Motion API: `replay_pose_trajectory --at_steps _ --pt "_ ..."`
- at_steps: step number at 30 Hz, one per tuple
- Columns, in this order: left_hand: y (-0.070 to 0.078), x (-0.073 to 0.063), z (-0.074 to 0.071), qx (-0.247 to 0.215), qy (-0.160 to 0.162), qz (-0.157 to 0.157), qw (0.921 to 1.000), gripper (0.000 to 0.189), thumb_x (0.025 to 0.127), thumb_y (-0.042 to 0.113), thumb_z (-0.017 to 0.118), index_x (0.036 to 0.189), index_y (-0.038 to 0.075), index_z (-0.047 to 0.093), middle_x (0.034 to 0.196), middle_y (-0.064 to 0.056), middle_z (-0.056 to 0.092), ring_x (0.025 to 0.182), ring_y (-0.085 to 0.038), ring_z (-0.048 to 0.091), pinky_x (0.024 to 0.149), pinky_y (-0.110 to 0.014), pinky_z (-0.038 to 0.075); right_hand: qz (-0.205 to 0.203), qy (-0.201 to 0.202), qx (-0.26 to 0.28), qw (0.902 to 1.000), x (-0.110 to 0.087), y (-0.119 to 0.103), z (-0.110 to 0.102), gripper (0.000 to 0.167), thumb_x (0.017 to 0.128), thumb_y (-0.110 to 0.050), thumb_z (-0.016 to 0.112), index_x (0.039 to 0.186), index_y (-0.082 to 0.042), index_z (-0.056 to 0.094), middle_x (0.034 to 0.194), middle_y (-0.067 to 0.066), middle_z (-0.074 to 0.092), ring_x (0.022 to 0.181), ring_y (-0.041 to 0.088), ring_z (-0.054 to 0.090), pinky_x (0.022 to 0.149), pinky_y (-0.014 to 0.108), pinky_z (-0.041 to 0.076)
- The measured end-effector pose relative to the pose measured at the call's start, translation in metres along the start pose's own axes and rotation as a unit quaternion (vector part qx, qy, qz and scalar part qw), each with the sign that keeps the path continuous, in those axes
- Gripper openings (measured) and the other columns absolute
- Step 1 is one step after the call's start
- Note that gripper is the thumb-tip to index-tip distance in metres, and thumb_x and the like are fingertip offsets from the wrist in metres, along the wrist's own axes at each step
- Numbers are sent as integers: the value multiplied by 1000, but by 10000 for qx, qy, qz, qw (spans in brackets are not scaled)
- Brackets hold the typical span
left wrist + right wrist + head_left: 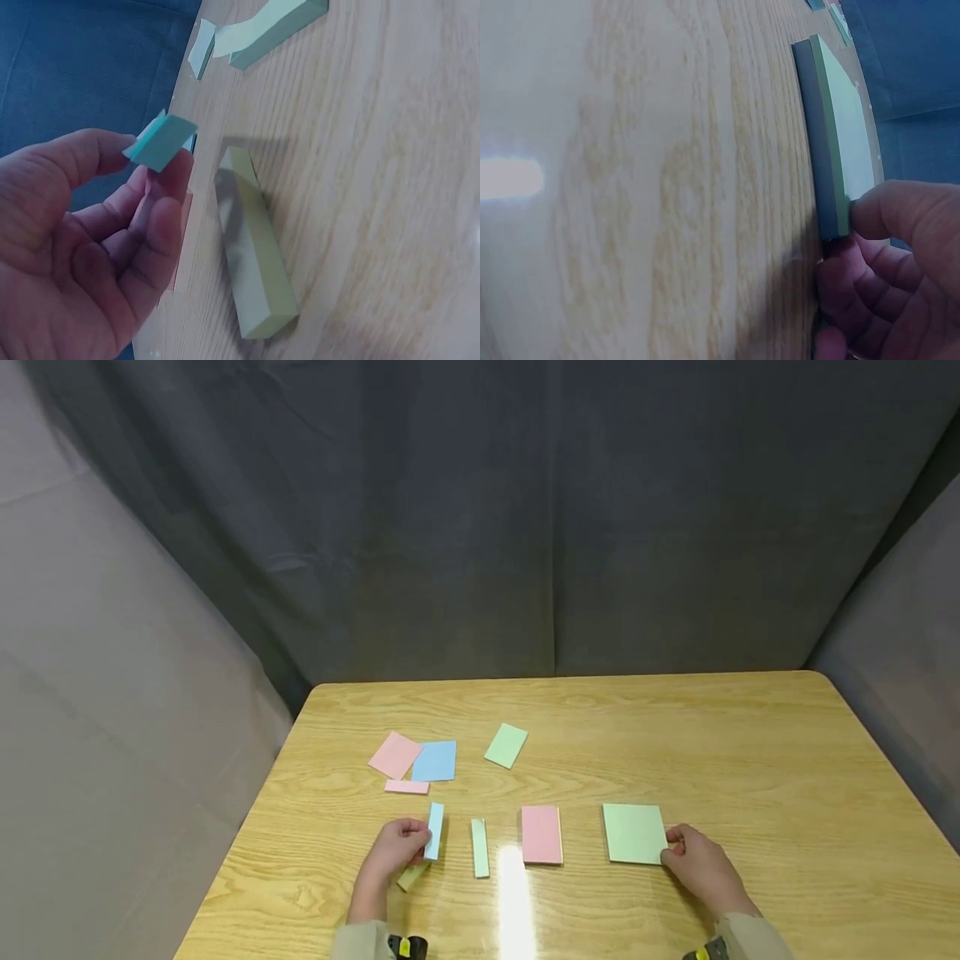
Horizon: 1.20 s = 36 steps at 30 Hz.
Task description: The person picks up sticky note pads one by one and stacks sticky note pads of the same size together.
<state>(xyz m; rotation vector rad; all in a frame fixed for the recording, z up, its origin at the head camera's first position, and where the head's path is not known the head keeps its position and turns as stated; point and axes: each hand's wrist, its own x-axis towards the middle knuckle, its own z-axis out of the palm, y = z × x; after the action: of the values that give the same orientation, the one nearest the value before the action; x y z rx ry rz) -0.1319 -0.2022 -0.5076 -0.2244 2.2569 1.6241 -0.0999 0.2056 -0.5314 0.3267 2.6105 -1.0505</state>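
Observation:
My left hand (400, 847) pinches a narrow light-blue sticky note pad (434, 832) between thumb and fingertips, held above the table. Below it lies a narrow yellow sticky note pad (251, 247), partly covered by the hand in the head view. To the right, my right hand (702, 867) pinches the near right corner of a square sticky note stack (634, 833), thumb on its top face and fingers under the edge. From the right wrist, the stack shows a green layer (847, 135) over a bluish one (815, 142).
Between the hands lie a narrow green pad (480, 848) and a pink rectangular pad (541, 835). Farther back are a pink square (395, 755), a blue square (435, 762), a narrow pink pad (407, 787) and a green rectangle (506, 746). A dark curtain (555, 527) hangs behind the table.

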Motion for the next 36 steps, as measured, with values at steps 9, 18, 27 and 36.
replay_pose_trajectory --at_steps 9,18,27,36 --pt "-3 -3 1 88 123 -111 9998 25 87 6 53 101 -14 52 79 -9 55 64 -14 50 63 -32 48 -147 -22 -24 9999 -1 2 3 37 75 -9 52 107 11 49 78 7 52 69 21 47 62 35 39" --pt "-12 -2 2 165 46 5 9999 29 86 9 54 102 -15 52 82 -10 56 66 -14 52 63 -32 49 -77 -54 -66 9999 -2 3 4 37 75 -10 52 105 11 49 79 8 53 71 22 47 65 38 39" --pt "-11 0 8 253 -50 185 9995 28 86 9 54 101 -15 53 78 -7 57 63 -11 51 59 -29 48 -164 -17 -111 9998 -3 6 2 37 76 -12 52 104 11 49 79 7 53 71 22 47 65 39 40" --pt "-3 2 14 285 -99 388 9988 29 84 9 55 100 -15 54 76 -6 58 60 -10 50 56 -25 46 -138 24 -92 9999 2 1 0 36 76 -11 53 105 11 49 77 7 51 70 22 46 63 38 39"
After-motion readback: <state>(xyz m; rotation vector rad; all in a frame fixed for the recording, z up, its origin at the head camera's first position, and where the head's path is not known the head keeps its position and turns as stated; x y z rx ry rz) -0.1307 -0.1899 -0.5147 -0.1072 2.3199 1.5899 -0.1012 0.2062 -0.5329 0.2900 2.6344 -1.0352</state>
